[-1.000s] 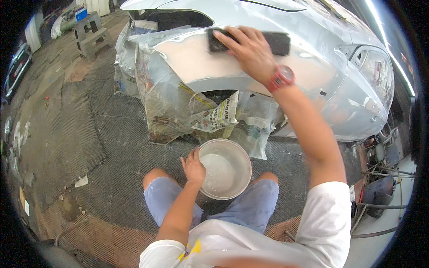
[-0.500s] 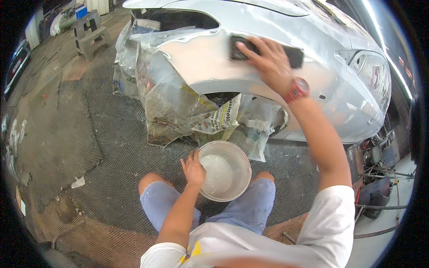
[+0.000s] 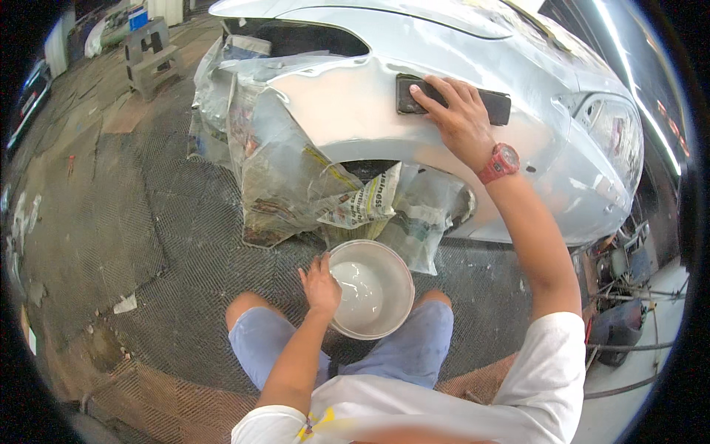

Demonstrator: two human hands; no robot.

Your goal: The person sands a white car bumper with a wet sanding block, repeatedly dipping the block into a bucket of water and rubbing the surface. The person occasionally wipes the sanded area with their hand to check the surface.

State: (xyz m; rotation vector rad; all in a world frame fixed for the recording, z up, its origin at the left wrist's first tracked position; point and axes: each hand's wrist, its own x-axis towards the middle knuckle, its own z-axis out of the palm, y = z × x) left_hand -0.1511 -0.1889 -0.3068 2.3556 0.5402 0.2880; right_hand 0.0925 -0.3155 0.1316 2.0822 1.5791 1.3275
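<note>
My right hand (image 3: 462,115) presses a long black sanding block (image 3: 493,107) flat on the car's front fender (image 3: 347,111), its fingers wrapped over the block's top. Pale beige filler-like patches show on the silver-white bodywork around it, above the wheel arch. Between my knees is a round whitish plastic bucket (image 3: 396,285) with some shiny, cloudy liquid in the bottom. At its left rim my left hand (image 3: 322,287) holds the bucket, fingers along the side and the thumb side hidden from view.
Newspaper and clear plastic masking (image 3: 296,192) hangs over the wheel opening and front end. A grey step stool (image 3: 151,59) with a blue box on it stands at the far left. Metal rods and dark parts (image 3: 621,325) lie at right. Ribbed dark matting (image 3: 200,296) covers the floor.
My right hand has slid the sanding block slightly right and down along the fender. My left hand stays at the bucket, whose liquid now shows bright ripples.
</note>
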